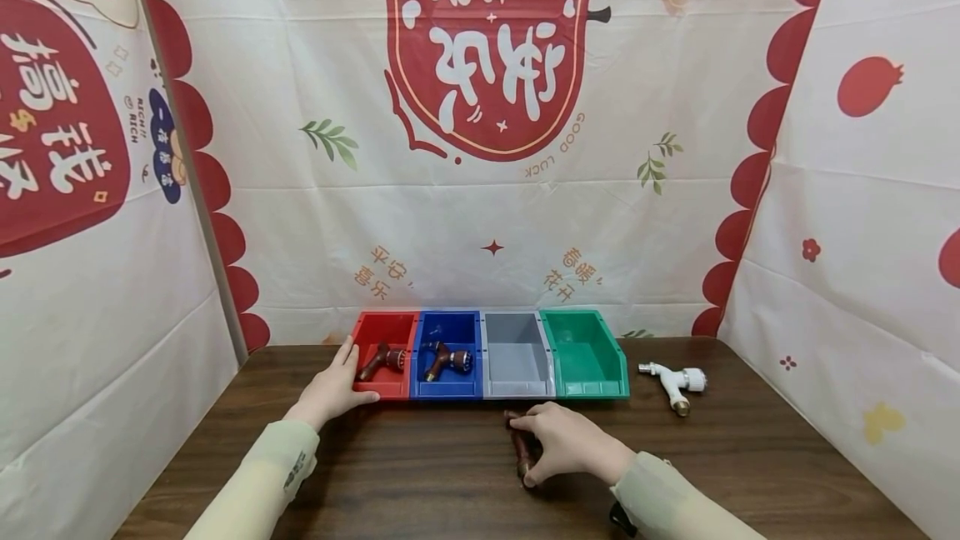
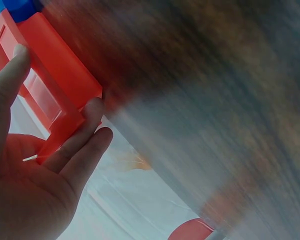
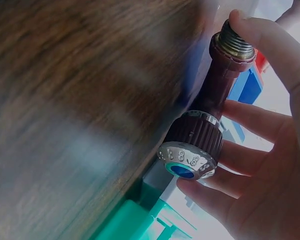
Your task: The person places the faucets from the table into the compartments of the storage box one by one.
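Over the table in front of the grey bin, my right hand (image 1: 573, 442) holds a dark red-brown faucet (image 1: 521, 448). In the right wrist view, the thumb touches the faucet's threaded end and the fingers lie along its body and ribbed knob (image 3: 195, 135). My left hand (image 1: 327, 390) rests at the front left corner of the red bin (image 1: 386, 325), fingers along the side and thumb at the front. A similar brown faucet (image 1: 383, 362) lies in the red bin, and another brown faucet (image 1: 447, 362) lies in the blue bin (image 1: 450, 388).
Right of the blue bin stand the grey bin (image 1: 517, 354) and the green bin (image 1: 581, 348), joined in one row. A white faucet (image 1: 675, 382) lies on the wooden table (image 1: 420, 473) to their right. Printed cloth (image 1: 480, 215) hangs behind and at both sides.
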{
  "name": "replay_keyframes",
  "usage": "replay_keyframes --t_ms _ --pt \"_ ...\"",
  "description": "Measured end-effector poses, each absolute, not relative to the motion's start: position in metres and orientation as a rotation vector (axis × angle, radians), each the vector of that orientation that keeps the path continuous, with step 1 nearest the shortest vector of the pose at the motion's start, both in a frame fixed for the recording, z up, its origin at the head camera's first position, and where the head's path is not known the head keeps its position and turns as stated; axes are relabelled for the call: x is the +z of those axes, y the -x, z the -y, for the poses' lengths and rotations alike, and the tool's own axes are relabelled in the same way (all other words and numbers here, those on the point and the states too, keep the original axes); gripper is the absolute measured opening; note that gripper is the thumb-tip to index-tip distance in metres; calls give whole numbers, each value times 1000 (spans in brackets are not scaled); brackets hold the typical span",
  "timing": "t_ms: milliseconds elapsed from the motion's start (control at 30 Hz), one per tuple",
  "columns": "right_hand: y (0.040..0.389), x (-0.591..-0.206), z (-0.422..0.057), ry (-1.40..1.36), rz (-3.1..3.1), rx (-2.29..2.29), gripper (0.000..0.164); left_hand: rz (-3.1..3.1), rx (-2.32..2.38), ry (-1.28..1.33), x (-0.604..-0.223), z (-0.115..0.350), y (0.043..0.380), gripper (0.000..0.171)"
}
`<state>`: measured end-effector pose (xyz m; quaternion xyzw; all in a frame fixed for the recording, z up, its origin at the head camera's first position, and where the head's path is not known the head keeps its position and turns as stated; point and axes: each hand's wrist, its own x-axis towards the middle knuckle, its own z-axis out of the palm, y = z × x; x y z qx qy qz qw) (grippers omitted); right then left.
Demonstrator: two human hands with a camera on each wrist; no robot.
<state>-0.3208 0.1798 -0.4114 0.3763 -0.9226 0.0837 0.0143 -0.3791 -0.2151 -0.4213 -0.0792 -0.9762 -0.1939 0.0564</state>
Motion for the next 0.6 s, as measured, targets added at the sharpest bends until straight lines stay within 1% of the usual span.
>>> replay_keyframes --t_ms 600 --pt "321 -407 -183 -1141 2899 275 76 2969 -593 238 -422 215 379 103"
